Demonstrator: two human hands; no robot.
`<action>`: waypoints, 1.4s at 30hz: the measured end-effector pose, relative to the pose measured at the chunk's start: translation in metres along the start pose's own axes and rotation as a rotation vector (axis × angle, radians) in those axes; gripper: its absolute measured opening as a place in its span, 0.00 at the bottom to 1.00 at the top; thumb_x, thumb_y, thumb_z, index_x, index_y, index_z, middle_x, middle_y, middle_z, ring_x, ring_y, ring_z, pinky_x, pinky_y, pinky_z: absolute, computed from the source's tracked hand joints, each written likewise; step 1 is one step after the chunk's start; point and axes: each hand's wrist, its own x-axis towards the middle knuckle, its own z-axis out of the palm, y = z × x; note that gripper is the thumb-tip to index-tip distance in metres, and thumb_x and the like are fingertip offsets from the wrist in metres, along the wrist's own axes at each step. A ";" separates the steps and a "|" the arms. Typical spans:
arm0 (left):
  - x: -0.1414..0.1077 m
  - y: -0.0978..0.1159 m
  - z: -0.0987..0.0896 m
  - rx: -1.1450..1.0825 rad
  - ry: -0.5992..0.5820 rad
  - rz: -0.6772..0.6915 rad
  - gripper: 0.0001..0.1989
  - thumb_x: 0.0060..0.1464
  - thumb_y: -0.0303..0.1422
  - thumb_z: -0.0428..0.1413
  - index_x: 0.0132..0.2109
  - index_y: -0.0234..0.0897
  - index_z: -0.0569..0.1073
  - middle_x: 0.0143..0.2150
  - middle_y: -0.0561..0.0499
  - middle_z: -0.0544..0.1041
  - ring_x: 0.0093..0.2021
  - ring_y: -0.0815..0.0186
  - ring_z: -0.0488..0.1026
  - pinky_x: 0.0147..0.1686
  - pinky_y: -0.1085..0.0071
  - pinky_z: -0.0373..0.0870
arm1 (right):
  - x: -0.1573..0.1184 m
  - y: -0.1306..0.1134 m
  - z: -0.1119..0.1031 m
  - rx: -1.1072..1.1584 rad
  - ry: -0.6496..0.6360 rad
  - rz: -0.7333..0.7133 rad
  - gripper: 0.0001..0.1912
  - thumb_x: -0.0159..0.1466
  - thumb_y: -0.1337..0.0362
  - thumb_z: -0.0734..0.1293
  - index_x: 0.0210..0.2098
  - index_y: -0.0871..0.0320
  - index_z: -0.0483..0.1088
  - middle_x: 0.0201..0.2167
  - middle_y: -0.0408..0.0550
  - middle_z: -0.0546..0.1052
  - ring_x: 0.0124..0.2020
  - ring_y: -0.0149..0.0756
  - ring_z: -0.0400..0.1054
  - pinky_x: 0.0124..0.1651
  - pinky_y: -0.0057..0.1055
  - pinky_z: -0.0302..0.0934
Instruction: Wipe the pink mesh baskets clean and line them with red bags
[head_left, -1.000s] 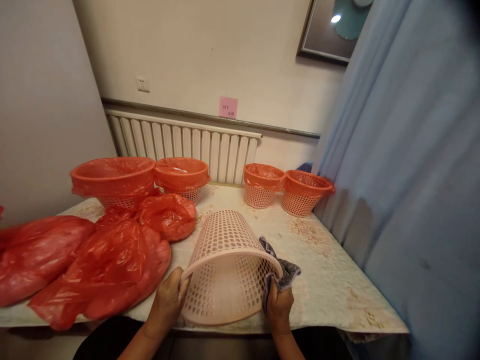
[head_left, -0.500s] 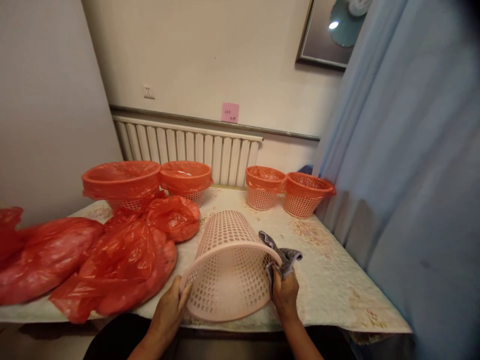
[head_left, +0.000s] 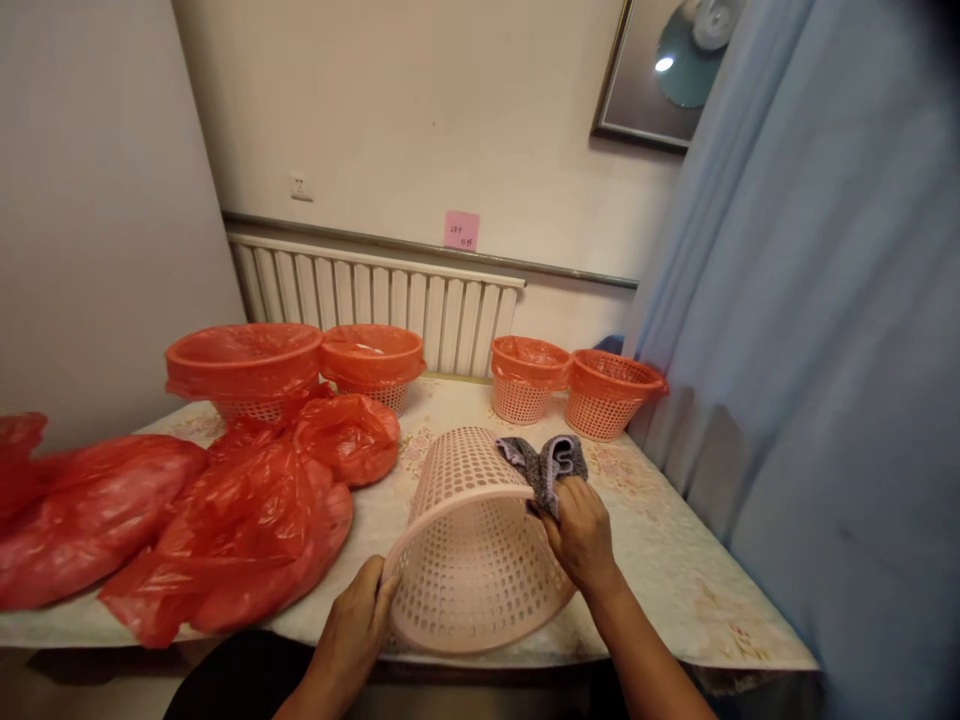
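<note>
A pink perforated plastic basket (head_left: 480,570) lies tilted on its side at the front of the table, its mouth facing me. My left hand (head_left: 358,620) grips the rim at its left, thumb at the edge. At the upper right of the rim, my right hand (head_left: 583,530) is closed on a grey cloth (head_left: 551,465) with a light purple border. The cloth is bunched against the rim and the basket's outer side, and part of it is hidden by my fingers.
Red plastic bags (head_left: 247,540) with contents cover the table's left side. Red-lined baskets stand along the back, two at left (head_left: 244,365) and two at right (head_left: 529,380). A blue curtain (head_left: 810,330) hangs at right. The tablecloth (head_left: 675,590) is floral.
My right hand and the cloth have moved up along the basket's rim. The basket has shifted slightly right and turned a little, with my left hand still on its rim.
</note>
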 end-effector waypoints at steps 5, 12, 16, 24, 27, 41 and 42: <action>-0.003 -0.010 0.007 -0.032 0.002 0.022 0.15 0.61 0.43 0.41 0.29 0.41 0.60 0.24 0.56 0.65 0.26 0.65 0.67 0.27 0.71 0.63 | -0.023 0.005 0.011 0.052 0.024 0.065 0.05 0.64 0.64 0.59 0.34 0.59 0.64 0.30 0.51 0.67 0.35 0.42 0.59 0.37 0.37 0.57; -0.007 -0.015 0.011 -0.051 0.020 0.010 0.15 0.61 0.43 0.41 0.30 0.41 0.60 0.25 0.56 0.66 0.26 0.65 0.67 0.28 0.71 0.63 | -0.082 0.011 0.043 0.244 0.105 0.518 0.15 0.65 0.56 0.58 0.44 0.59 0.67 0.41 0.56 0.73 0.45 0.45 0.67 0.46 0.40 0.62; -0.008 -0.015 0.011 -0.056 0.043 0.017 0.15 0.61 0.42 0.42 0.29 0.41 0.60 0.24 0.57 0.65 0.26 0.66 0.66 0.27 0.72 0.63 | -0.117 -0.009 0.057 0.395 0.077 0.931 0.22 0.64 0.49 0.58 0.44 0.61 0.68 0.40 0.57 0.76 0.44 0.46 0.71 0.45 0.37 0.64; -0.013 -0.016 0.012 -0.073 0.064 -0.025 0.15 0.61 0.43 0.42 0.29 0.41 0.61 0.24 0.57 0.65 0.25 0.66 0.66 0.26 0.72 0.63 | -0.149 -0.015 0.041 0.242 -0.311 0.929 0.17 0.58 0.49 0.60 0.21 0.53 0.63 0.20 0.54 0.74 0.24 0.48 0.71 0.27 0.35 0.60; -0.016 -0.021 0.014 -0.081 0.077 -0.044 0.15 0.61 0.43 0.43 0.29 0.41 0.60 0.23 0.57 0.64 0.24 0.66 0.65 0.26 0.72 0.63 | -0.140 -0.007 0.017 0.310 -0.426 0.810 0.13 0.56 0.53 0.62 0.23 0.55 0.66 0.25 0.55 0.76 0.30 0.47 0.72 0.32 0.36 0.61; -0.017 0.002 0.020 -0.186 -0.024 -0.013 0.14 0.61 0.41 0.43 0.32 0.40 0.64 0.28 0.53 0.70 0.29 0.64 0.69 0.30 0.71 0.67 | -0.047 -0.055 0.013 1.043 0.018 1.167 0.23 0.56 0.53 0.66 0.46 0.61 0.69 0.43 0.52 0.77 0.43 0.43 0.72 0.46 0.36 0.65; -0.017 0.005 0.020 -0.192 -0.019 -0.005 0.13 0.61 0.41 0.43 0.32 0.40 0.65 0.28 0.53 0.70 0.29 0.64 0.69 0.30 0.71 0.67 | -0.039 -0.064 0.017 1.088 0.057 1.148 0.24 0.56 0.54 0.66 0.47 0.61 0.68 0.44 0.52 0.76 0.44 0.42 0.71 0.47 0.36 0.65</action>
